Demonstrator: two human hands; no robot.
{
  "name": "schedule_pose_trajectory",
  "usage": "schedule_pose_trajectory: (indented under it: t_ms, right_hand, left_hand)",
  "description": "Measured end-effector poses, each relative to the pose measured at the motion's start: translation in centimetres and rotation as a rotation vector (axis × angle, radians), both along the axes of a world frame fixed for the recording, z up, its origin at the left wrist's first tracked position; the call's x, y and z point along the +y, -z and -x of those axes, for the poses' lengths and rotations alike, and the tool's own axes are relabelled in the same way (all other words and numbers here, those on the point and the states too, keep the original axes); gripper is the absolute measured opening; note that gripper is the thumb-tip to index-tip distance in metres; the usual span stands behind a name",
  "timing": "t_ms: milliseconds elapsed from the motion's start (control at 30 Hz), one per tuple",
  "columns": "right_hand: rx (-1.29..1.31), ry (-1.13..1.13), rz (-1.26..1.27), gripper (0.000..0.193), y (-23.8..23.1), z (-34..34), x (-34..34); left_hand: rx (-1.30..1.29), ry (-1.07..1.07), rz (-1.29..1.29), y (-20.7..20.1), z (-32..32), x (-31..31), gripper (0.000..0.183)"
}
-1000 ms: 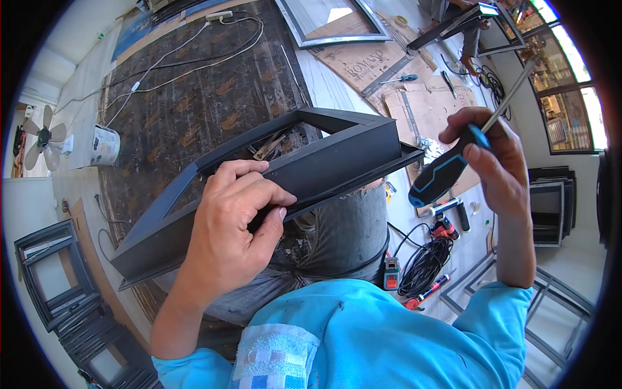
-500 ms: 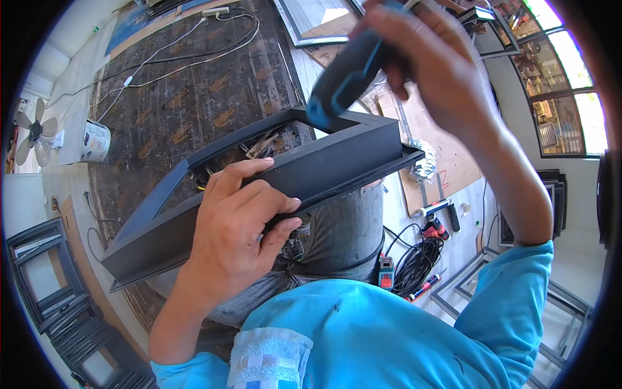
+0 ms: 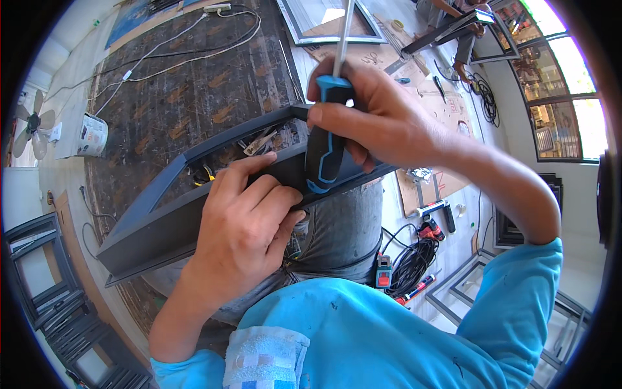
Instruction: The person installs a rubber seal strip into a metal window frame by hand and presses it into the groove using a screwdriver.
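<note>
While the dark frame (image 3: 162, 227) lies tilted over the grey trousers (image 3: 350, 223), stretching from between eight and nine o'clock to near half past two, the left hand (image 3: 249, 223) grasps its near bar, fingers over the face and thumb underneath. Good work here asks this grasp to brace the bar firmly, with the fingertips a little farther from the tool, since they sit just beside it. At twelve o'clock the screwdriver (image 3: 325, 155) points its shaft upward and its butt down at the frame's lip; contact there is hard to judge behind the handle. Toward half past one, the right hand (image 3: 382, 120) is clenched around that handle. A square, short push would suit better than a slanting one, which could scuff the finish or slip onto the fingers.

Counted from the left: one fan (image 3: 34, 123) and, right of it, one pale bucket (image 3: 94, 137), both between nine and ten; one power strip (image 3: 217, 8) at eleven; one pale-edged frame (image 3: 369, 40) at twelve; one screwdriver; two working hands; one black cable coil (image 3: 413, 262) at four; one co-worker (image 3: 470, 43) past one; one thinner coil (image 3: 487, 97) at two.
</note>
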State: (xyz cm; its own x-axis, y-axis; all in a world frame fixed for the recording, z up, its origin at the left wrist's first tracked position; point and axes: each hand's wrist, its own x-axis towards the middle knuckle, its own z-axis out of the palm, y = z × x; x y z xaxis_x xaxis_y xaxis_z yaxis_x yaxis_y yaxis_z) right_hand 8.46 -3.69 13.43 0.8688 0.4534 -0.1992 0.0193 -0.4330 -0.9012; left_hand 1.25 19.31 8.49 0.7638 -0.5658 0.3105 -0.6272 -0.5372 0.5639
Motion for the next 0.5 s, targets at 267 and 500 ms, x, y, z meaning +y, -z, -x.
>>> schedule_pose_trajectory:
  t_ms: [267,500]
  right_hand:
    - [-0.003,-0.099,0.135,0.031,-0.6,-1.8,0.1]
    - [0.038,-0.095,0.187,0.027,-0.3,-1.7,0.4]
  left_hand:
    - [-0.024,-0.027,0.012,0.3,0.0,0.3,0.018]
    - [-0.025,-0.025,0.021,0.4,0.2,0.3,0.019]
